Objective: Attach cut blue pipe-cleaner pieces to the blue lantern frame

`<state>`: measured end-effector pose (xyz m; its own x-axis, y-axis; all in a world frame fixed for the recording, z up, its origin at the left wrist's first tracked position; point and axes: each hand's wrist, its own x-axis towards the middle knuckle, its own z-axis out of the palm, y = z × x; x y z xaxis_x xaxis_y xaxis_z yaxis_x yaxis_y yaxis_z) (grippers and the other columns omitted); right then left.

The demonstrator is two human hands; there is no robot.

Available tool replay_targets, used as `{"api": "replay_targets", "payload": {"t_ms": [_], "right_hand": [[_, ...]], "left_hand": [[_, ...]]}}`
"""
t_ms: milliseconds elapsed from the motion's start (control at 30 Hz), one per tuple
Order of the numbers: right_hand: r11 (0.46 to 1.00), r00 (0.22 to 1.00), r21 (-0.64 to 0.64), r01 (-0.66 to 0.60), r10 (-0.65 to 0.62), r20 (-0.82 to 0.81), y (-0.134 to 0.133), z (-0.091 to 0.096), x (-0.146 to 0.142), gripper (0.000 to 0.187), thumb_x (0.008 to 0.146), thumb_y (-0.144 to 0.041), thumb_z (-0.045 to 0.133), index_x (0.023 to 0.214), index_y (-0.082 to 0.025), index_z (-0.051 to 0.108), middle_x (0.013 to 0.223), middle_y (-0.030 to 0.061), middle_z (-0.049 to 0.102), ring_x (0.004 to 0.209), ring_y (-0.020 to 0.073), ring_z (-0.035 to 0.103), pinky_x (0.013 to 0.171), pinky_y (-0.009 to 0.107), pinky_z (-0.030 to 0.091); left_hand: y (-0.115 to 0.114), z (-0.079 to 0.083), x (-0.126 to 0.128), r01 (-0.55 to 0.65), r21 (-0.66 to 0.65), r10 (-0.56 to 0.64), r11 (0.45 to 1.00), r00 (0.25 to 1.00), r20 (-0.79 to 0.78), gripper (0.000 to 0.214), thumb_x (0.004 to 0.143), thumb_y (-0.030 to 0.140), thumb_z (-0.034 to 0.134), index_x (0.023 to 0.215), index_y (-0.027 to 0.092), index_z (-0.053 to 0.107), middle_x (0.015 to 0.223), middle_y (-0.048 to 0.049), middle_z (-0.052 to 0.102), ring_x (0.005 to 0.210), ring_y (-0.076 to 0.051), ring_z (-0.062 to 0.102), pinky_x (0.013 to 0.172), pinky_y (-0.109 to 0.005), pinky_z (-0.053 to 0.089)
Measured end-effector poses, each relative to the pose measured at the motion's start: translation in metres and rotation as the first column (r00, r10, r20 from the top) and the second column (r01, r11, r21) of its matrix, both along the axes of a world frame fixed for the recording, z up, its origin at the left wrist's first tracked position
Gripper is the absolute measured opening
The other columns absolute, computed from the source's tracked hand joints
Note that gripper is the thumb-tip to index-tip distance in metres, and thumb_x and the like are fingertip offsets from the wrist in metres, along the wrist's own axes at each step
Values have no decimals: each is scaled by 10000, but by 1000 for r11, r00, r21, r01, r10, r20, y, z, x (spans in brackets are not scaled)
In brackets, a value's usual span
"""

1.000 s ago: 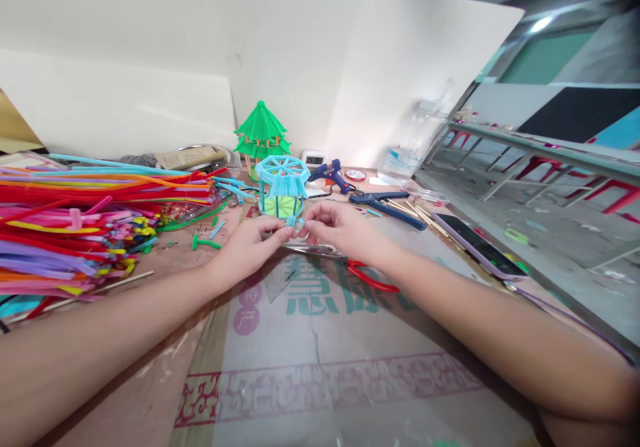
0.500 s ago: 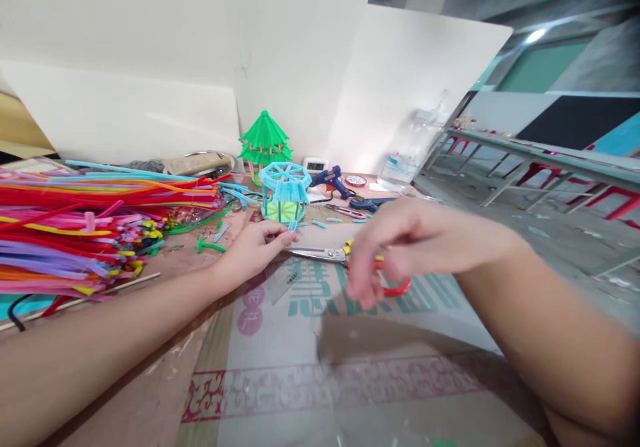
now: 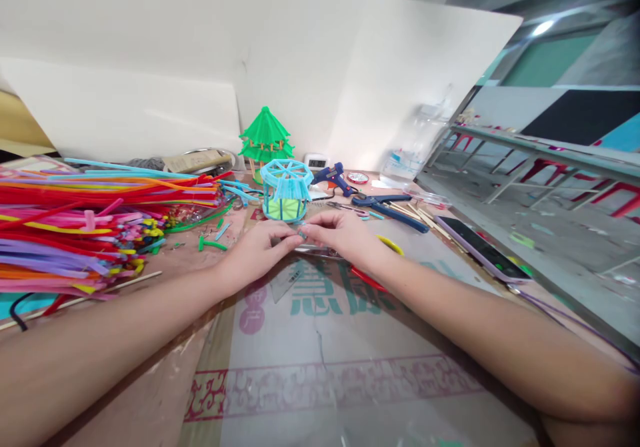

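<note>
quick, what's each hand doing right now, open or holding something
Left hand: closed, pinching small light-blue pieces.
Right hand: closed, pinching at the same pieces; exact grip partly hidden.

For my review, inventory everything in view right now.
Small pieces: count unclear, light blue, at fingertips
Round model: one, light blue, beyond hands
Roofed model: one, green, behind it
Craft stems: many, mixed, left
Timer: one, white, back
Glue gun: one, blue, back
Pliers: one, blue, right
Sticks: several, pale, right
Phone: one, black, right
Bottle: one, clear, back right
Scissors: one, red-and-yellow handles, by right hand
Printed sheet: one, greyish, beneath arms
Boards: several, white, back
Stools: several, red, background right
Left hand: one, bare, centre
Right hand: one, bare, centre
</note>
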<state>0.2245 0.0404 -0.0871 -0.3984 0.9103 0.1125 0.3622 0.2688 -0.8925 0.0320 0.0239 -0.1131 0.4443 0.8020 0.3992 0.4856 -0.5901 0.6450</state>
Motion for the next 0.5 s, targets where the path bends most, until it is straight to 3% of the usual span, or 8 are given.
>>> {"api": "replay_targets", "payload": {"t_ms": [167, 367, 500], "right_hand": [[973, 977, 225, 50, -95, 191, 17, 1, 16, 185, 766, -305, 651, 774, -137, 728, 701, 16, 675, 626, 123, 556, 591, 244, 403], [982, 921, 181, 56, -121, 371, 22, -10, 21, 206, 795, -329, 614, 800, -147, 711, 675, 20, 681, 564, 121, 551, 554, 241, 388], [972, 903, 236, 23, -121, 411, 23, -14, 20, 195, 798, -326, 619, 782, -150, 702, 706, 25, 689, 613, 128, 570, 587, 237, 391]], "left_hand": [[-1, 1, 1, -188, -27, 188, 982, 982, 13, 327, 933, 375, 461, 981, 158, 701, 1000, -58, 710, 942, -206, 621, 862, -309, 453], [2, -3, 0, -141, -40, 141, 989, 990, -12, 317, 920, 378, 475, 1023, 179, 699, 1048, -53, 713, 983, -213, 624, 908, -326, 455], [4, -5, 0, -136, -29, 135, 990, 990, -25, 306, 913, 379, 480, 1006, 191, 703, 1046, -55, 715, 992, -220, 624, 924, -343, 454]]}}
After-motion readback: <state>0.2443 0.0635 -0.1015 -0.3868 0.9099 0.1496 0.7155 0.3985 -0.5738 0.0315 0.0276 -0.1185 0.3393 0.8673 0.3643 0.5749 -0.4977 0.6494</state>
